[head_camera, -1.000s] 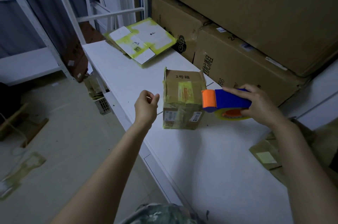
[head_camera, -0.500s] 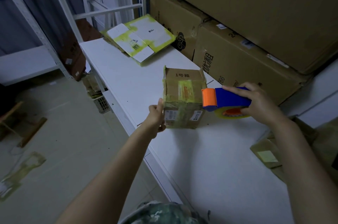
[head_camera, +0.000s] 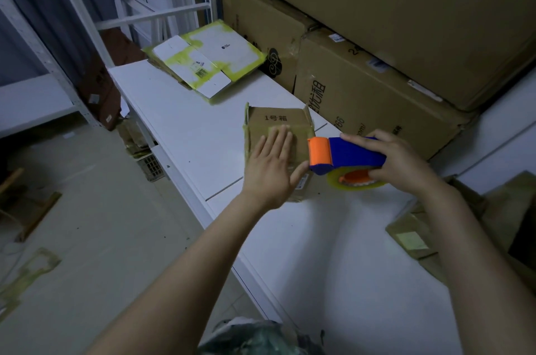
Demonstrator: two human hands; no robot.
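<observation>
A small brown cardboard box (head_camera: pixel 277 119) with printed characters and yellowish tape stands on the white table (head_camera: pixel 191 122). My left hand (head_camera: pixel 272 164) lies flat on the box's top, fingers straight and spread, pressing down. My right hand (head_camera: pixel 397 164) grips a blue tape dispenser (head_camera: pixel 348 154) with an orange head and a roll of clear tape under it. The dispenser's orange head sits right beside the box's right edge, close to my left thumb.
A flattened white carton with yellow-green tape (head_camera: pixel 206 60) lies at the table's far end. Large brown cartons (head_camera: pixel 362 93) are stacked along the right. Flat cardboard pieces (head_camera: pixel 412 235) sit at the right edge. White shelving (head_camera: pixel 72 99) and bare floor lie to the left.
My left hand went from hovering left of the box, to gripping its left side, to lying flat on its top. The right hand kept the dispenser beside the box.
</observation>
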